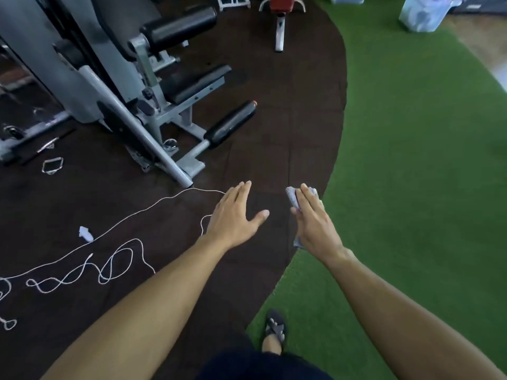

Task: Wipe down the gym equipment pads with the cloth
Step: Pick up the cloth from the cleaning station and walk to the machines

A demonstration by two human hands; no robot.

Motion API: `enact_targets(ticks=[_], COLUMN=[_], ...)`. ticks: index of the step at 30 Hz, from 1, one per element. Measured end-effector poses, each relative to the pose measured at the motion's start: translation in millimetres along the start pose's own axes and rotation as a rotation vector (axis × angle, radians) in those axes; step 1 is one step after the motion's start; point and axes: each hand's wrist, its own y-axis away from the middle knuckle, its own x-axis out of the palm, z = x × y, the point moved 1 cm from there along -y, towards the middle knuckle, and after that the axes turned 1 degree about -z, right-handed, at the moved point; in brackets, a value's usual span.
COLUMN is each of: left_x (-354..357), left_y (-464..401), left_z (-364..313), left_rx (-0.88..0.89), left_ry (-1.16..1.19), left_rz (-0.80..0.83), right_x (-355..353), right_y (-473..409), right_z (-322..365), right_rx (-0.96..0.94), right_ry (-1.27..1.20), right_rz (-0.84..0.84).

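Right hand (315,223) holding a crumpled grey cloth (293,198), left hand (236,215) beside the cloth, fingers spread flat, cylindrical black roller pad (230,124) beyond the cloth on dark rubber floor (288,105)

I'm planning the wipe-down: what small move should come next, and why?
Probably step forward and bring the right hand with the cloth to the nearest roller pad. The cloth is in hand but touches no pad, and the left hand is free.

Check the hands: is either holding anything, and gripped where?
Right hand holds the grey cloth, bunched under its palm and fingers; ends stick out past fingertips and wrist. Left hand is open, holding nothing.
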Motion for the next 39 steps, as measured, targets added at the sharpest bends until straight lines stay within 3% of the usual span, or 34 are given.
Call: enact_targets(ticks=[11,25,39], left_x=[13.3,5.8,14.2], left_y=[-248.5,-579.6,-861.5], left_z=[-11.6,-64.4,-114.9], left_rx=[0.034,0.140,-0.021], left_ry=[0.027,0.000,0.086], left_rz=[0.103,0.192,0.094], right_x=[1.9,-34.6,-58.0], right_y=[-217.2,-489.6,-782.6], right_z=[-103.6,-236.1,-376.2], right_rx=[0.086,0.228,0.041], right_ry=[0.013,0.002,0.021], right_rz=[0.035,-0.060,0.019])
